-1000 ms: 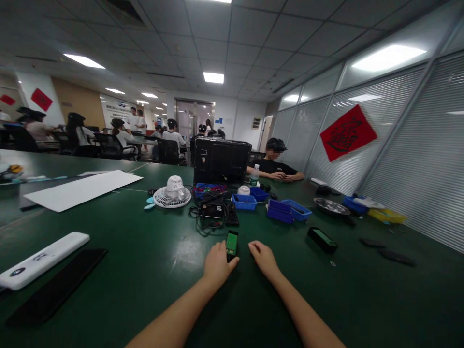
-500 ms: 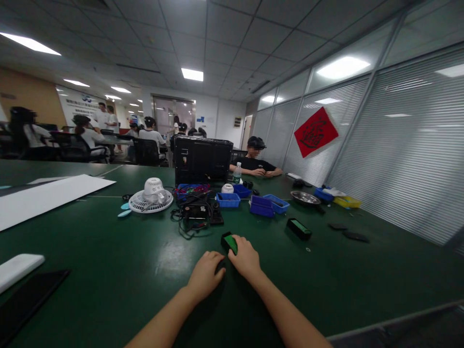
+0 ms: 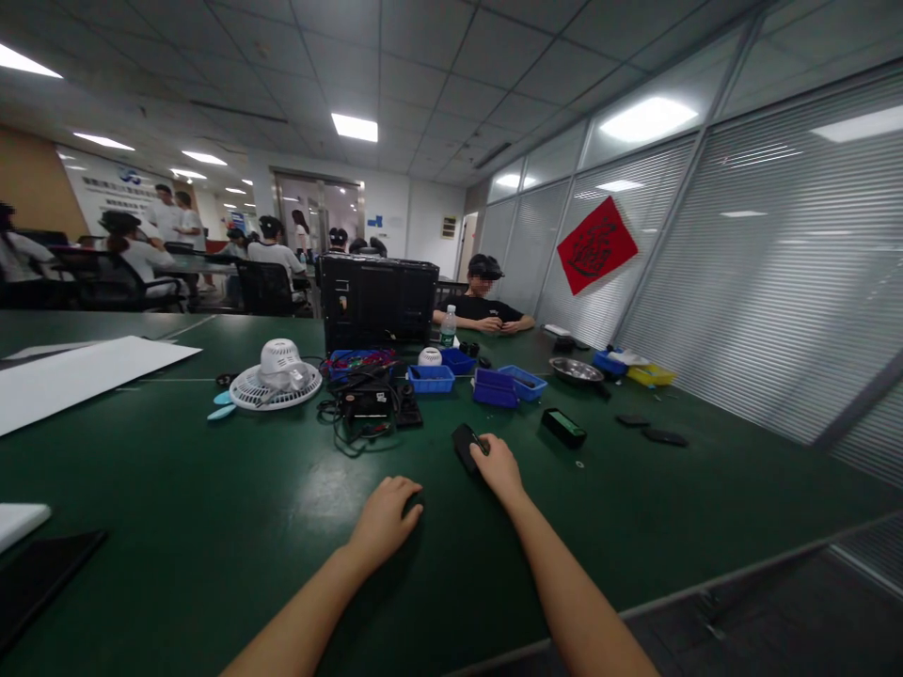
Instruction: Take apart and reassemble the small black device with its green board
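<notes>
Right hand (image 3: pixel 499 467) on the case (image 3: pixel 465 444), a few grip tips

So our case sits at a slant between the cables (image 3: pixel 353 434) and the open box (image 3: pixel 562 428) with green inside. We can't tell if it's flat on the table (image 3: pixel 232 536) or just off it. Our right fingers are closed in narrow on its near right side, which leaves the far end bare. Our left hand (image 3: pixel 387 519) is low and well apart from it, half curled. There's a dark patch between that thumb and fingers: part or shadow, we can't tell.

For handling this well, we'd pinch the sides rather than press on top, since a one-sided hold could let the bare end dip. We'd steady that end with the left before any turning. Also, mind the tiny ring (image 3: pixel 579 464) near the box, easily swept away.
</notes>
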Demonstrator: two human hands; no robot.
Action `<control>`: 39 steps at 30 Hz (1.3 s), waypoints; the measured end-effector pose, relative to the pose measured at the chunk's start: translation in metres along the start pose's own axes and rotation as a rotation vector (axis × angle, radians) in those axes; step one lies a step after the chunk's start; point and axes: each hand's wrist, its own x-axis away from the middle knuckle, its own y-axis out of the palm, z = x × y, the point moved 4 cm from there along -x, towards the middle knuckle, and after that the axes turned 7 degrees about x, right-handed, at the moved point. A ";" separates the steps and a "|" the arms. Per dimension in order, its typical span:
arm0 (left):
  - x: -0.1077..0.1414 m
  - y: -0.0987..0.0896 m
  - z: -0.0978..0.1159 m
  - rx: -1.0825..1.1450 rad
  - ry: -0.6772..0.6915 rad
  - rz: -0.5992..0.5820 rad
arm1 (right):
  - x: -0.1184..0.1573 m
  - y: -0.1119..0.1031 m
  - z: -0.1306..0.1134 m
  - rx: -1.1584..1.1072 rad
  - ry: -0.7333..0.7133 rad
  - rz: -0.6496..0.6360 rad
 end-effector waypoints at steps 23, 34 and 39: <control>0.001 0.001 -0.002 -0.012 0.027 -0.014 | -0.024 -0.004 0.043 -0.184 0.169 -0.021; 0.001 0.002 -0.001 0.003 0.034 -0.014 | -0.026 -0.012 0.050 -0.017 0.223 -0.046; 0.001 0.003 -0.003 0.011 0.055 -0.001 | -0.022 -0.012 0.049 0.110 0.278 -0.055</control>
